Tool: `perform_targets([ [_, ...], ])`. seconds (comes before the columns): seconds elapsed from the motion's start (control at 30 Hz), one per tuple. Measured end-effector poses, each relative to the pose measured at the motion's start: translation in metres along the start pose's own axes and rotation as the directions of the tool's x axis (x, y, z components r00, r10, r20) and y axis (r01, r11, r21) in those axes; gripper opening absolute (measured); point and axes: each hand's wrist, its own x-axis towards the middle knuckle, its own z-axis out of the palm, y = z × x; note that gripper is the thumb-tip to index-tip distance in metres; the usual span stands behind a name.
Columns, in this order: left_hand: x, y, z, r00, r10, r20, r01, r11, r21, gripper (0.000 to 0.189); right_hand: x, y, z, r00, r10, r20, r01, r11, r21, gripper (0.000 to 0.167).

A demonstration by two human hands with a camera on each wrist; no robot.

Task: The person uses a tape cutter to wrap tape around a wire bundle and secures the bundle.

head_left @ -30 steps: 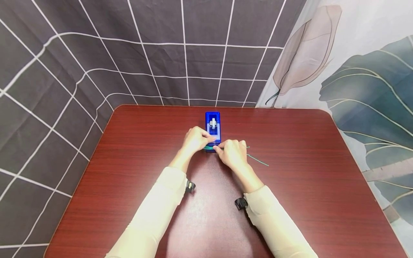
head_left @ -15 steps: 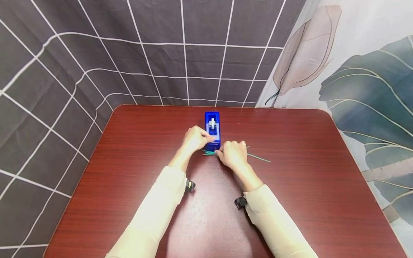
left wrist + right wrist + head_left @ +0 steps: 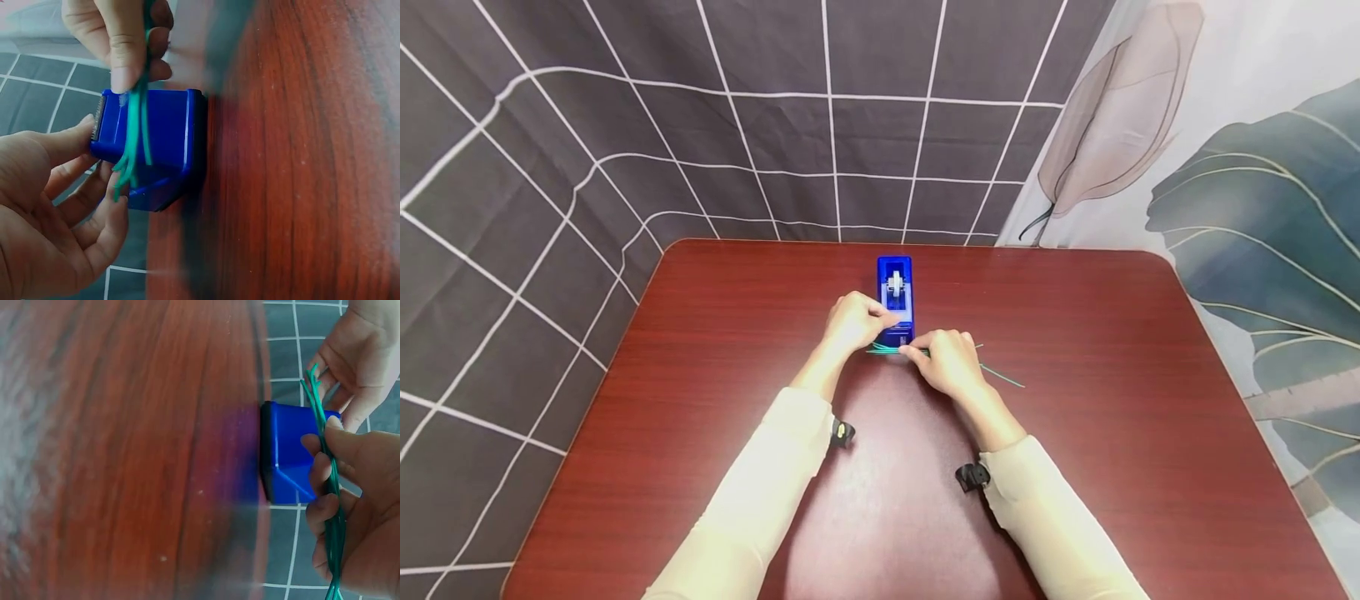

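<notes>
A blue tape dispenser [image 3: 906, 304] with a white-hubbed roll stands near the far side of the table. My left hand [image 3: 853, 323] is at its front; thumb and fingers pinch the clear tape by the serrated cutter [image 3: 97, 117], the tape itself barely showing. Just in front of the dispenser, my right hand [image 3: 951, 362] grips a bundle of thin green strands [image 3: 334, 531]. Thumb and curled fingers close round the bundle, whose loose ends [image 3: 128, 165] fan out past the fingertips, across the dispenser's front. Other ends stick out on the right of that hand.
The reddish-brown wooden table [image 3: 1112, 400] reaches out on both sides of the arms. Behind it hangs a dark grey curtain [image 3: 775, 133] with white grid lines, and a leaf-patterned curtain [image 3: 1232, 233] hangs on the right.
The green bundle dipped slightly towards the person, then rose back near the dispenser's front. My right hand and wrist have shifted a little to the right; the left hand keeps its place.
</notes>
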Motion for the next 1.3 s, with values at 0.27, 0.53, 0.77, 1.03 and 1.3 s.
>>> perform_targets([
  [0.27, -0.015, -0.004, 0.004, 0.941, 0.206, -0.269, -0.237, 0.967, -0.089, 0.022, -0.003, -0.006, -0.01, 1.0, -0.017, -0.014, 0.018, 1.0, 0.004, 0.02],
  [0.53, -0.035, -0.011, 0.007, 0.819, 0.488, -0.303, -0.519, 0.855, -0.024, 0.012, -0.007, -0.011, -0.025, 0.999, -0.037, -0.034, 0.038, 0.999, 0.014, 0.019],
  [0.77, -0.043, -0.012, 0.006, 0.746, 0.616, -0.255, -0.623, 0.78, 0.059, 0.006, -0.008, -0.012, -0.032, 0.994, -0.083, -0.072, 0.088, 0.994, 0.068, 0.017],
  [1.03, -0.044, -0.018, 0.007, 0.73, 0.627, -0.274, -0.65, 0.76, 0.006, 0.007, -0.011, -0.012, -0.034, 0.993, -0.083, -0.083, 0.092, 0.989, 0.114, 0.014],
  [1.3, -0.042, -0.026, 0.006, 0.723, 0.647, -0.241, -0.684, 0.719, -0.123, 0.009, -0.012, -0.012, -0.037, 0.988, -0.116, -0.105, 0.13, 0.98, 0.147, 0.006],
])
